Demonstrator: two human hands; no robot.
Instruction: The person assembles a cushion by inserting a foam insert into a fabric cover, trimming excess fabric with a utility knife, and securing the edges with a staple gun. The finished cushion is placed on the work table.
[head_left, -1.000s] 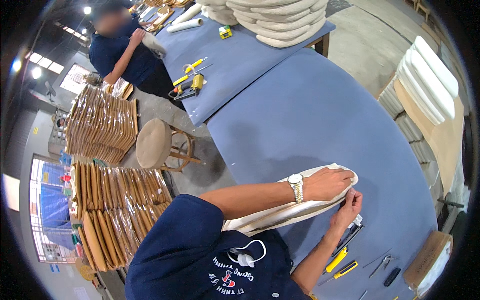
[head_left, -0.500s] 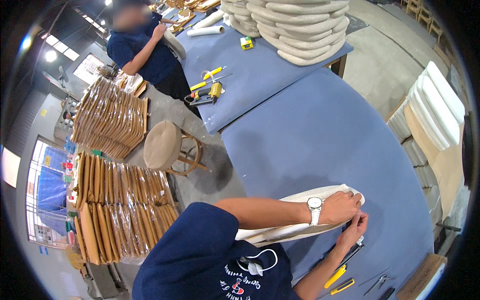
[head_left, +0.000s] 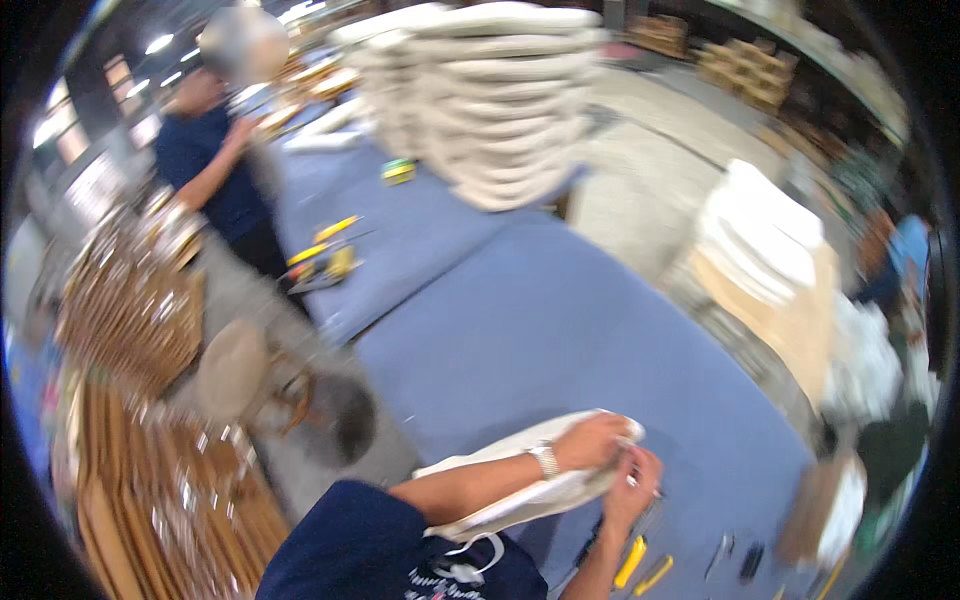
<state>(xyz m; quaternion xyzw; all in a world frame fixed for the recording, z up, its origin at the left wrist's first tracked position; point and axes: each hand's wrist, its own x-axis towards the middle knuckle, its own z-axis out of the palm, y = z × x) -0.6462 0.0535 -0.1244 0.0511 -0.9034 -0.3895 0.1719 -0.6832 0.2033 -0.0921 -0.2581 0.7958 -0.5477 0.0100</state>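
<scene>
A long, cream fabric-covered pad (head_left: 530, 507) lies on the near part of the blue table, under my left forearm. My left hand (head_left: 597, 442), with a metal watch at its wrist, is closed over the pad's right end. Against that same end, my right hand (head_left: 636, 484) has its fingers bent in a pinch on the fabric edge. Motion blur hides the exact finger contact. Beside my right forearm lie a yellow-handled tool (head_left: 630, 562) and a second yellow tool (head_left: 654, 575).
A tall stack of cream pads (head_left: 500, 110) stands on the far table. Yellow tools and a staple gun (head_left: 340, 264) lie at its left edge. A round stool (head_left: 235, 372) and plastic-wrapped brown stacks (head_left: 170, 490) are at left. A co-worker (head_left: 215, 165) stands far left.
The view has swung to the right, so the scene sits further left and is blurred. Both hands stay at the pad's end, and my right hand is still close against my left.
</scene>
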